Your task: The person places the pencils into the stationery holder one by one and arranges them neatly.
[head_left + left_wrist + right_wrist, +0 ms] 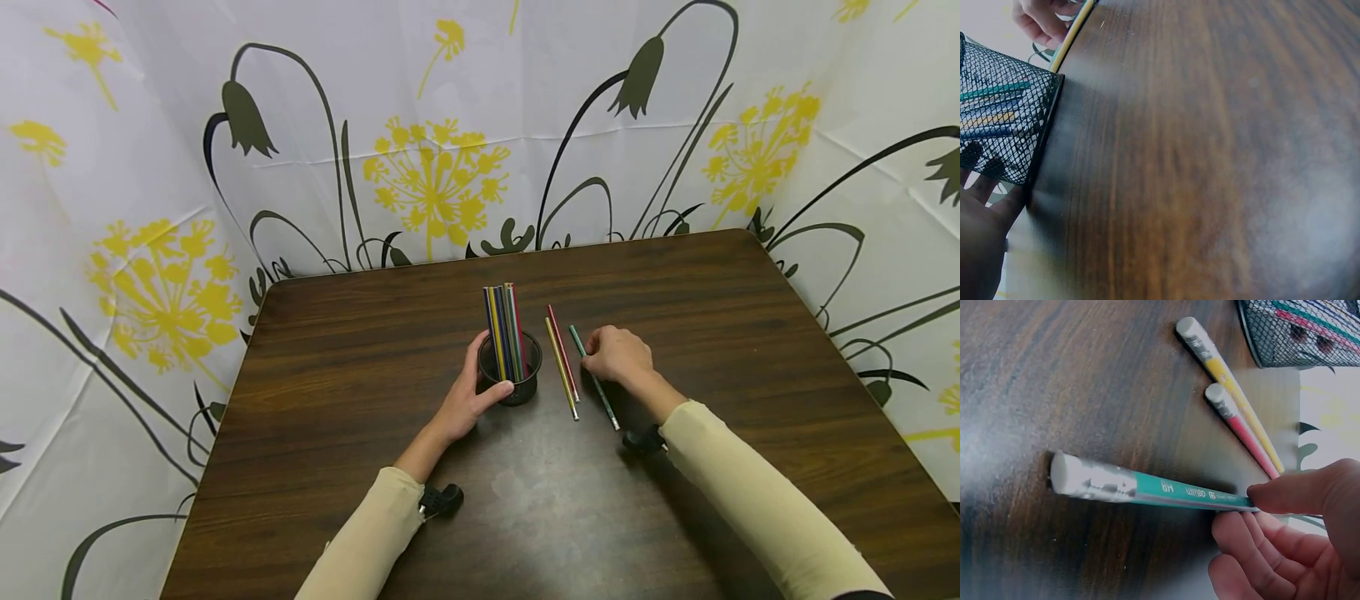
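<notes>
My left hand point(463, 402) grips a black wire-mesh pencil cup point(528, 388), with the thumb along its near side and the fingers around the left. Several pencils point(504, 333) of different colours stand upright in the cup. To the right of it, my right hand point(619, 353) pinches a green pencil point(1191, 495) between thumb and fingers, its white eraser end pointing back toward me. Between the cup and that hand, a yellow pencil point(561, 368) and a red pencil point(1244, 432) lie side by side on the table, eraser ends nearest me.
The dark wood-grain table point(360, 367) extends to either side of both hands. Behind its far edge hangs a white curtain point(480, 92) printed with yellow and grey flowers. A black wrist device point(442, 500) is strapped on the left arm, another point(643, 440) on the right.
</notes>
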A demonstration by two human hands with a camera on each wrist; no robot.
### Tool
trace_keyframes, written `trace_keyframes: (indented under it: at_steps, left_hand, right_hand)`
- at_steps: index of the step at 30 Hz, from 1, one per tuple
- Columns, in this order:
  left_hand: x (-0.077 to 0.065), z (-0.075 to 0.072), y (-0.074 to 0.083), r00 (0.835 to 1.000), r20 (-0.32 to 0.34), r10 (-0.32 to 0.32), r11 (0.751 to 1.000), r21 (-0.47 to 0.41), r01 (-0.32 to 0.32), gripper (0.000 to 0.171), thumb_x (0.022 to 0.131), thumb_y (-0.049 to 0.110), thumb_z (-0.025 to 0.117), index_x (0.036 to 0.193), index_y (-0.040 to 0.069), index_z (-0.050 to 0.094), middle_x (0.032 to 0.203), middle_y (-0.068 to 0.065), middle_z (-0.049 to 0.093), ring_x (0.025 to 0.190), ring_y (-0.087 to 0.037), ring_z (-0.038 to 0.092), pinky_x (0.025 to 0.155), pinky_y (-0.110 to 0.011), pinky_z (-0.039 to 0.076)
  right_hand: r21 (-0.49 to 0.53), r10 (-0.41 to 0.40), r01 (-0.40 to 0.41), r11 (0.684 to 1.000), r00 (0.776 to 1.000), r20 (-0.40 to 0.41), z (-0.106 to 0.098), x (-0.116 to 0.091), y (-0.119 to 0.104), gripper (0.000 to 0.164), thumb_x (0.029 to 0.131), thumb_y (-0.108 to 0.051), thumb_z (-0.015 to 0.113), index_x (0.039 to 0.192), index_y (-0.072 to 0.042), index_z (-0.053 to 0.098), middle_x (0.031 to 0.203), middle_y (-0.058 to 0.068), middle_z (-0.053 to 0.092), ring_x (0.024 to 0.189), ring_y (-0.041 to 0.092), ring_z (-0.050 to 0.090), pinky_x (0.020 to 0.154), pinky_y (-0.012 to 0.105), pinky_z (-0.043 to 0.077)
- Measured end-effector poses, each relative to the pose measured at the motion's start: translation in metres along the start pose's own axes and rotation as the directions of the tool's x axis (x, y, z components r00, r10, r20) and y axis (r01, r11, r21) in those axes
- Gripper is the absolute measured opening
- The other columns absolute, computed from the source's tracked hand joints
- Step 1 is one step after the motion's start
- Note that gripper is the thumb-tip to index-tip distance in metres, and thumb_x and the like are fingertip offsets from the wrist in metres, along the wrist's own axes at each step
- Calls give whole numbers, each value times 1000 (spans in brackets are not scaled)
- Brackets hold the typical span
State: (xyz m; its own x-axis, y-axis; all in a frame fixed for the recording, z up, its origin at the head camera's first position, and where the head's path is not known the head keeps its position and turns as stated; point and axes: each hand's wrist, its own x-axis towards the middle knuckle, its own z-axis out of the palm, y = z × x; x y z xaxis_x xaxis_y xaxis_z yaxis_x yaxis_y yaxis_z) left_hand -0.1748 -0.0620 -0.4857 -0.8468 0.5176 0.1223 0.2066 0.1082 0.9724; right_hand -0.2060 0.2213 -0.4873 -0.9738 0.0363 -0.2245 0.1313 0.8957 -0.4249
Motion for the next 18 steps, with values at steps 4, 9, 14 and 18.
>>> trace_keyframes:
  at_steps: [4,9,14,18]
  left_hand:
    - [0,0,1,1000,0,2,1000,-5,-2,80,92,8,62,155,10,12,148,-22,39,135,-40,38,110,-61,23]
    - [0,0,2,1000,12,-7,1000,-6,7,80,94,10,61,156,11,11,149,-22,37,135,-39,38,110,-58,24]
    - [0,0,2,1000,13,-9,1000,-10,9,80,94,10,61,156,12,11,150,-21,37,135,-37,39,111,-56,25]
    - [0,0,0,1000,5,-5,1000,-12,5,80,93,8,61,156,11,11,150,-21,37,134,-37,39,110,-57,25]
  right_hand:
    - [39,5,-5,999,1000,24,-3,1,3,13,83,-24,65,92,-16,69,75,-1,66,71,22,60,59,40,44]
    - [89,21,-21,996,1000,-1,-14,0,3,16,85,-25,63,96,-15,69,76,-4,69,73,20,63,64,42,44]
    - [168,-13,29,985,996,-93,-33,-6,-11,17,89,-26,63,100,-15,69,88,-1,71,75,19,64,66,41,44]
    - [267,-80,128,955,979,-185,-49,-13,-27,22,91,-27,66,107,-13,68,88,1,72,72,19,66,68,39,45]
